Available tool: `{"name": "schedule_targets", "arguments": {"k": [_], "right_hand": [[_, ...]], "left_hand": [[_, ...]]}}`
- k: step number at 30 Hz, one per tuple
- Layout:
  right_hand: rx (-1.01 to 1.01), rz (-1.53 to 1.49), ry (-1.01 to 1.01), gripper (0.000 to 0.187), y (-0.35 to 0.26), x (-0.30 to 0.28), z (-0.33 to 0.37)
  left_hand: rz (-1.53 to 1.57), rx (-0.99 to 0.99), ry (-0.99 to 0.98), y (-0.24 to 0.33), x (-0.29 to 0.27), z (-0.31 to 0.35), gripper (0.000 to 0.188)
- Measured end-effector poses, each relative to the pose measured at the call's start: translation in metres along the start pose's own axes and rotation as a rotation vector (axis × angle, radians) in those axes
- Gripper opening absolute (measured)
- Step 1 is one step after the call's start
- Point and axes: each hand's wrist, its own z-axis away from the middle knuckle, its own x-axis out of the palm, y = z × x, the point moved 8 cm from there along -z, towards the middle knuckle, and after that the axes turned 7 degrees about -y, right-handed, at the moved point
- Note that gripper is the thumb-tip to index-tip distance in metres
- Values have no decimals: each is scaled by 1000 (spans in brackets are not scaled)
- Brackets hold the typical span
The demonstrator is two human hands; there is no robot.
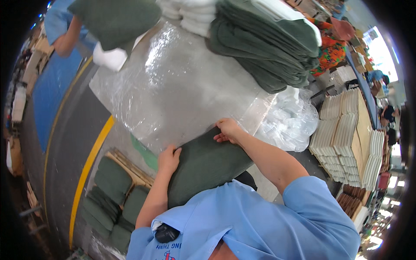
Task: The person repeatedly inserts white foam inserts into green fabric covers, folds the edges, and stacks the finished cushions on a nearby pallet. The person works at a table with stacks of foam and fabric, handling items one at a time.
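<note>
A dark green fabric cushion (203,167) lies tilted against my front, its far edge over the near side of the table. My left hand (168,159) is closed on its far left corner, with the thumb on top. My right hand (228,131) pinches the far right corner, fingers curled round the edge. The underside of the cushion is hidden. Beyond both hands spreads the worktable (186,86), its grey top wrapped in shiny clear film.
Dark green covers (268,47) lie piled at the table's far right, near white pads (195,15). Far left, a person in blue handles another green cushion (117,19). Bagged plastic (290,119) bulges off the right edge. Green cushions (110,177) sit lower left; stacked pale panels (342,134) stand right.
</note>
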Motion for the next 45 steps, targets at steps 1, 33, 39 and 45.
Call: {"name": "schedule_targets", "arguments": {"k": [1,33,39,45], "right_hand": [[-130,107,-23,49,-15,-6,12],[-605,-1199,-120,59,3,-35,127],[-757,-898,-130,79,-31,-42,172],[-877,-227,92,75,-29,-83,233]], "left_hand": [[92,28,17,-8,-7,12,34],[613,36,542,20,-76,42,60],[585,434,735,115,-41,88,45],[991,293,-15,45,9,67,53]]}}
